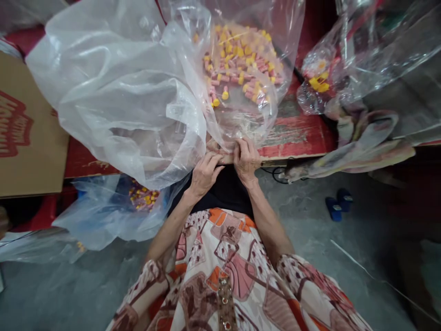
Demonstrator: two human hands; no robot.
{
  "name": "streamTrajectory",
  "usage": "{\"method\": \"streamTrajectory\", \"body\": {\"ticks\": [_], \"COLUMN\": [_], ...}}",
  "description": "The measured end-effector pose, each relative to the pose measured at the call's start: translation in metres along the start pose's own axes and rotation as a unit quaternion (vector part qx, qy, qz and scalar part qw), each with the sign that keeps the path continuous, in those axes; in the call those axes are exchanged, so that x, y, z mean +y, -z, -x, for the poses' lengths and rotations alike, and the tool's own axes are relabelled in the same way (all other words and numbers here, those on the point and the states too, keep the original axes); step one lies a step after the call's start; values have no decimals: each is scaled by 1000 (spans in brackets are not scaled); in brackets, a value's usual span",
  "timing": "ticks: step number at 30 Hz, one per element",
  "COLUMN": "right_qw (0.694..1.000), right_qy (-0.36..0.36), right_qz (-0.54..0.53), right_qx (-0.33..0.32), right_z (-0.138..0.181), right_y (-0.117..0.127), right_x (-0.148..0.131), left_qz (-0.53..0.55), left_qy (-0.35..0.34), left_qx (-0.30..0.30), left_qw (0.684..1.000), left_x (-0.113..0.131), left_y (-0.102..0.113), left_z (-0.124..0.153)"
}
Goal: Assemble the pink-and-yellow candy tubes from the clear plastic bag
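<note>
Pink pieces (241,76) (yellow-tipped) beyond right grip (247,160).

The way lies open over the red tabletop (299,134) right of the right fingers (243,146); a cloudy bag (134,110) blocks left of the left fingers (208,162), a clear bag (237,112) directly beyond both.

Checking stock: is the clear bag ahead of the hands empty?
Not empty: small pink and yellow pieces show through the plastic of the clear bag.
</note>
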State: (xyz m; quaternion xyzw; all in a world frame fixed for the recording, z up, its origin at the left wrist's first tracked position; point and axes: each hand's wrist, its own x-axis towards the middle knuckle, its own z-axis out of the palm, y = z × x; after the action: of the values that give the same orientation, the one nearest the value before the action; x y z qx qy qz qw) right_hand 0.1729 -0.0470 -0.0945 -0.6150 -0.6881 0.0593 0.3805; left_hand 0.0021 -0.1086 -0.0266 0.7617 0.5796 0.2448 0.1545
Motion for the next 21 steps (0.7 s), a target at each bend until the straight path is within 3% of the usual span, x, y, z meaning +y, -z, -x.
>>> {"method": "streamTrajectory", "body": {"ticks": [8,16,21], "right_qw": [1000,998,997], "right_qy": [-8,11,27], "right_qz": [-2,-24,-13], "right_qx": [1,64,71], "right_z": [1,6,1], "right_y": [0,-6,-4], "right_x": [-3,3,-3], "left_qz": [-18,-38,47], "left_qy": [-6,-29,-57], "left_qx": [34,58,144], "left_qw": [999,997,987], "left_x": [-16,-22,-10], "left_y": [-20,-33,-26], "left_z": [0,5,10]}}
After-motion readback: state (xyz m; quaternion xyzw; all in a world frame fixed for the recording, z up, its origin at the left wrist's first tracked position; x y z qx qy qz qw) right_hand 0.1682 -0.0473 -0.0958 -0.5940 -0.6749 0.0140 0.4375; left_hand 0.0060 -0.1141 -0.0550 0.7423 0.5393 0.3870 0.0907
